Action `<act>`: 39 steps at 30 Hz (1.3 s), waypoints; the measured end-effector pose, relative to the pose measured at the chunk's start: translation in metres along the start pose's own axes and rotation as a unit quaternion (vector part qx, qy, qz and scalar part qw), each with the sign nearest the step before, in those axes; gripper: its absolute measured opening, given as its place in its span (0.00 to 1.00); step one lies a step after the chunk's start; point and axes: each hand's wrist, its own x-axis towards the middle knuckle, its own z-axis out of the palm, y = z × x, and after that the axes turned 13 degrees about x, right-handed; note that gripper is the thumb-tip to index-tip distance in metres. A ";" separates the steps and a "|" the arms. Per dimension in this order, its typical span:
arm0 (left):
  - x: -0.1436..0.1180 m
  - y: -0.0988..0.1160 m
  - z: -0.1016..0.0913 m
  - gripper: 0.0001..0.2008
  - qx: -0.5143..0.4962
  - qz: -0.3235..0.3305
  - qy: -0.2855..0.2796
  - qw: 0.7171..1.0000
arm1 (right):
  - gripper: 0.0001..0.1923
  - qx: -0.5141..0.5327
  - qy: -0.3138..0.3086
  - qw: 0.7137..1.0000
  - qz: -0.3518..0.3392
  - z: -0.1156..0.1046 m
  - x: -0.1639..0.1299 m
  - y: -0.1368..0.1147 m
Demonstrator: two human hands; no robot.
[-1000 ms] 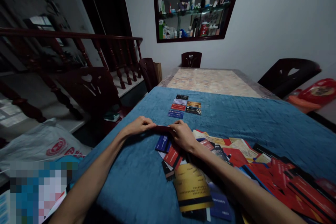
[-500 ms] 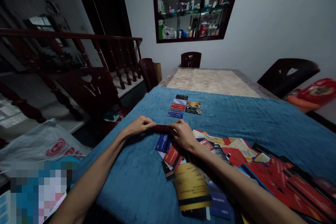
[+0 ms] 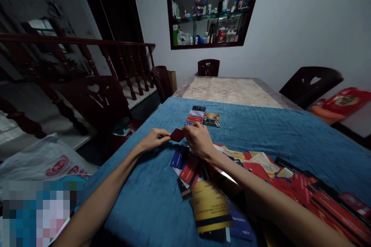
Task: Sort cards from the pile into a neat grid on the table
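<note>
Card pile [image 3: 301, 187] partly behind right forearm [image 3: 249, 182]

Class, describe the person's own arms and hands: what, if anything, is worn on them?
The left hand and right hand are ungloved. The left forearm and right forearm taper to the wrist, with no sleeve, watch or bracelet visible; whether rings are worn is unclear.
</note>
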 end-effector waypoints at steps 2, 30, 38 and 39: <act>-0.001 0.002 -0.001 0.15 -0.003 -0.007 0.015 1.000 | 0.13 -0.018 0.012 1.000 -0.021 -0.002 0.005 0.001; 0.001 0.001 0.007 0.07 0.020 -0.009 0.105 0.994 | 0.12 0.015 -0.103 0.994 0.040 0.014 0.007 0.012; 0.001 -0.005 0.013 0.22 0.042 0.003 0.105 0.994 | 0.20 -0.018 -0.087 0.996 0.033 0.018 0.013 0.015; 0.001 -0.006 0.014 0.23 0.048 0.006 0.104 0.993 | 0.20 -0.023 -0.084 0.996 0.033 0.019 0.013 0.016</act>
